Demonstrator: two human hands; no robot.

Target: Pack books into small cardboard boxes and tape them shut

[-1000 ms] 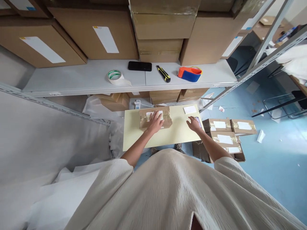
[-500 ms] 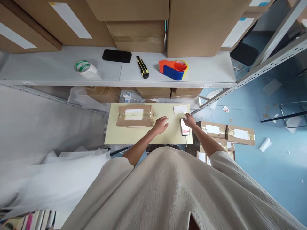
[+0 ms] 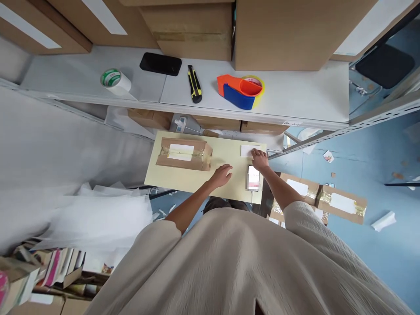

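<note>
My right hand [image 3: 260, 160] reaches over the right end of a pale yellow table [image 3: 226, 151], its fingertips at a white paper slip [image 3: 246, 151]. The fingers are stretched out, and I cannot tell whether they press on the slip. Just below that hand lies a phone [image 3: 253, 177] with a lit screen and a white cable. My left hand [image 3: 221, 176] rests near the table's middle, fingers extended and holding nothing. To its left sits a taped cardboard box [image 3: 184, 154] with a white label on top.
A grey shelf [image 3: 197, 100] above the table bears a tape roll [image 3: 114, 81], a black phone [image 3: 160, 64], a box cutter [image 3: 194, 85] and a tape dispenser [image 3: 241, 92]. Large cartons stand behind them. Labelled boxes [image 3: 341, 203] are at the right, white sheets [image 3: 98, 214] at the left.
My right hand has moved off the lit phone, up to the paper slip. My left hand stays about where it was. The whole view has turned slightly.
</note>
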